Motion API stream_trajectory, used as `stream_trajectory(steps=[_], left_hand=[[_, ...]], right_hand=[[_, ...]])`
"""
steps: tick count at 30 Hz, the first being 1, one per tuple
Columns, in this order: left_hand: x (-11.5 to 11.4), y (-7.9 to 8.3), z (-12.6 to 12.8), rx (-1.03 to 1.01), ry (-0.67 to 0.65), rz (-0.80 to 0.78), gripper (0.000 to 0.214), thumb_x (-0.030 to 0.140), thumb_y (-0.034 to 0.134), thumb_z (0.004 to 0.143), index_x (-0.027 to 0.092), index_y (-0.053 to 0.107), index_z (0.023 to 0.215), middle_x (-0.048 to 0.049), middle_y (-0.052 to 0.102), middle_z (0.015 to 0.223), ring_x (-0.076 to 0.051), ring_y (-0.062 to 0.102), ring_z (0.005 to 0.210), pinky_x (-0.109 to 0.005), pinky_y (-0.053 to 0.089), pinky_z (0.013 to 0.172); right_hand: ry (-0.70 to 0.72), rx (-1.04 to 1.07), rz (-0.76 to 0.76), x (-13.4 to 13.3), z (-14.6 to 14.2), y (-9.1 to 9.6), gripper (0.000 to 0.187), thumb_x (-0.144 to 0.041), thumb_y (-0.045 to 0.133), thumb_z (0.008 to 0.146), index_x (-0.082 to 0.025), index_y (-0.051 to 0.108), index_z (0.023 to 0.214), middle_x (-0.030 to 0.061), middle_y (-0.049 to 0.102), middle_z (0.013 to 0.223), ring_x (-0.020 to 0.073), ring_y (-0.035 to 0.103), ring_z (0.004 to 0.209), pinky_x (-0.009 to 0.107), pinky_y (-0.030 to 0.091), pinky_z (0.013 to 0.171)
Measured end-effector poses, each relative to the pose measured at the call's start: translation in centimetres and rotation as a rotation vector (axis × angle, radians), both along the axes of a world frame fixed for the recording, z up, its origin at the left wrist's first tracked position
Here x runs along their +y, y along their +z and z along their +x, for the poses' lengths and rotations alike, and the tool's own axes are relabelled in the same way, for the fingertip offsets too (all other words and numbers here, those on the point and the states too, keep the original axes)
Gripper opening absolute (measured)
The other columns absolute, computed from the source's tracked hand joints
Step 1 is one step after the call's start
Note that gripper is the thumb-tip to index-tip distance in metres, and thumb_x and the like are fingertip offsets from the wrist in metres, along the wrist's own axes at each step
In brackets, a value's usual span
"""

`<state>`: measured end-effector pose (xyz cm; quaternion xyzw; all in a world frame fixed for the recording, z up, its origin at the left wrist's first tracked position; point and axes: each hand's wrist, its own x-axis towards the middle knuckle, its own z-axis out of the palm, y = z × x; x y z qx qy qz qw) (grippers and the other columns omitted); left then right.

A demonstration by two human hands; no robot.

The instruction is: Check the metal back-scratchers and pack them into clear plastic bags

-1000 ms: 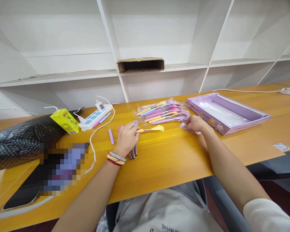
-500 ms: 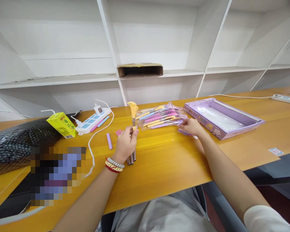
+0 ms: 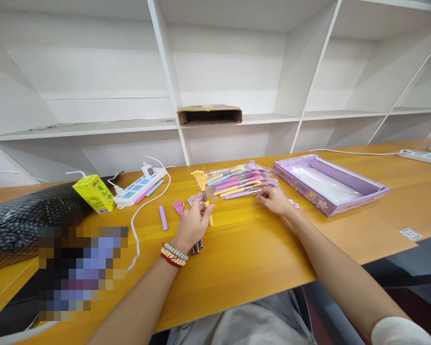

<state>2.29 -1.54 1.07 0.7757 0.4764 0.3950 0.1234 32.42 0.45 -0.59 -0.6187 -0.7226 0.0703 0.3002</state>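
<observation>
My left hand (image 3: 193, 225) is closed on a yellow hand-shaped back scratcher (image 3: 202, 187), held with its claw end up and away from me. Under that hand lie pink (image 3: 178, 206) and blue claw heads and several dark metal handles (image 3: 197, 247) on the wooden table (image 3: 258, 254). My right hand (image 3: 276, 200) rests with fingers spread at the near edge of a pile of plastic-wrapped scratchers (image 3: 240, 180) in pink, yellow, blue and purple. A loose purple cap (image 3: 163, 217) lies left of my left hand.
An open purple box (image 3: 330, 184) sits to the right. A white power strip (image 3: 138, 186) with cable, a yellow drink carton (image 3: 94, 193) and a black bubble-wrap bag (image 3: 25, 215) are at the left. A cardboard box (image 3: 210, 115) sits on the white shelf behind.
My left hand lifted the yellow scratcher off the table, swung it upright, then lowered it slightly. My right hand slid left along the pile and opened, leaving the small pack it touched.
</observation>
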Motion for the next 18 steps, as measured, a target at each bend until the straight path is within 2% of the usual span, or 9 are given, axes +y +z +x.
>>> stream_trajectory(steps=[5, 11, 13, 15, 18], left_hand=[[0.3, -0.1, -0.2, 0.017, -0.02, -0.023, 0.032, 0.04, 0.042, 0.086, 0.019, 0.046, 0.109, -0.0016, 0.063, 0.067, -0.019, 0.06, 0.06, -0.028, 0.039, 0.055], [0.3, -0.1, -0.2, 0.064, -0.032, -0.028, 0.034, 0.041, 0.044, 0.085, 0.018, 0.047, 0.11, 0.001, 0.061, 0.063, -0.015, 0.057, 0.056, -0.025, 0.036, 0.054], [0.2, 0.0, -0.2, 0.044, -0.018, -0.028, 0.034, 0.041, 0.044, 0.085, 0.017, 0.047, 0.108, 0.0014, 0.061, 0.062, -0.014, 0.057, 0.056, -0.024, 0.036, 0.053], [0.3, 0.1, -0.2, 0.016, -0.003, -0.03, 0.033, 0.041, 0.044, 0.085, 0.017, 0.047, 0.107, 0.0016, 0.061, 0.062, -0.015, 0.057, 0.056, -0.025, 0.037, 0.053], [0.3, 0.3, -0.2, -0.023, 0.032, -0.01, 0.033, 0.042, 0.046, 0.084, 0.018, 0.048, 0.106, 0.0012, 0.063, 0.064, -0.015, 0.059, 0.059, -0.025, 0.039, 0.055]], right_hand=[[0.037, -0.004, -0.018, 0.0, -0.3, -0.4, 0.016, -0.029, 0.052, 0.074, -0.017, 0.062, 0.072, 0.0022, 0.064, 0.067, 0.0131, 0.055, 0.06, 0.023, 0.037, 0.057], [0.037, 0.03, 0.005, -0.4, -0.9, -0.2, 0.017, -0.03, 0.052, 0.073, -0.017, 0.063, 0.071, 0.002, 0.064, 0.066, 0.013, 0.055, 0.059, 0.023, 0.037, 0.056], [-0.031, 0.092, 0.059, -0.5, -0.5, 0.6, 0.018, -0.031, 0.052, 0.073, -0.017, 0.063, 0.071, 0.0018, 0.063, 0.065, 0.013, 0.054, 0.058, 0.023, 0.038, 0.057], [-0.166, 0.178, 0.145, -0.4, 0.8, 2.1, 0.019, -0.031, 0.052, 0.072, -0.016, 0.064, 0.072, 0.002, 0.063, 0.065, 0.0135, 0.054, 0.06, 0.024, 0.039, 0.058], [-0.405, 0.262, 0.222, 0.2, 4.9, 4.6, 0.022, -0.032, 0.051, 0.073, -0.015, 0.064, 0.076, 0.0041, 0.063, 0.071, 0.0147, 0.055, 0.064, 0.024, 0.039, 0.059]])
